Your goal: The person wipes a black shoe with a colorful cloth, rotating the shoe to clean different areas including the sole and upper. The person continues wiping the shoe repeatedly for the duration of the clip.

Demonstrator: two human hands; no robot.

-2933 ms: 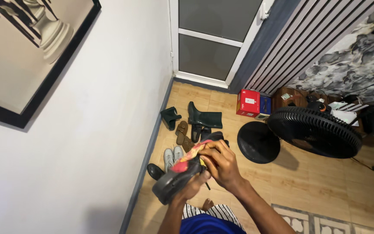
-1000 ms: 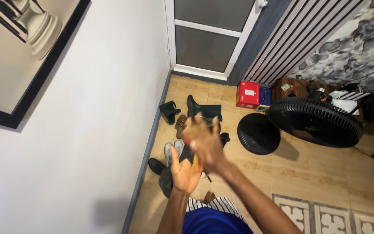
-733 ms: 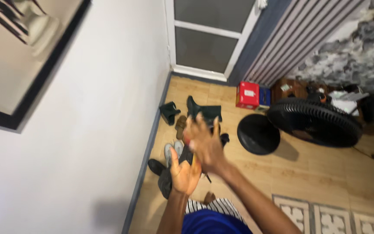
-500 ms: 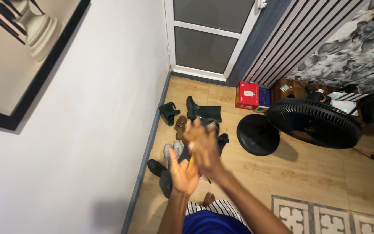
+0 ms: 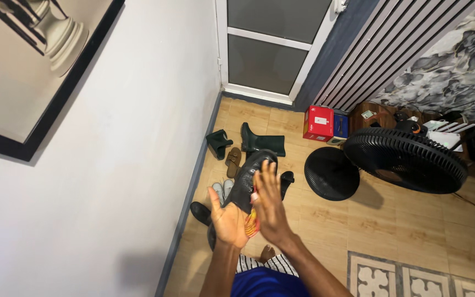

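i see a white wall [image 5: 116, 165] on the left, a wooden floor [image 5: 391, 220] with a black fan [image 5: 405, 159] lying on it, and a row of boots and sandals [image 5: 248, 148] along the skirting. in front of my chest a black shoe [image 5: 251, 179] lies in my left hand [image 5: 229, 220], palm up and cupped under its heel end, while my right hand [image 5: 270, 206] presses flat, fingers spread, on a red and yellow cloth [image 5: 252, 223] against its side. i judge the shoe stiff, smooth and fairly light, so it could slip; the heel and sole edge look like the safest hold.
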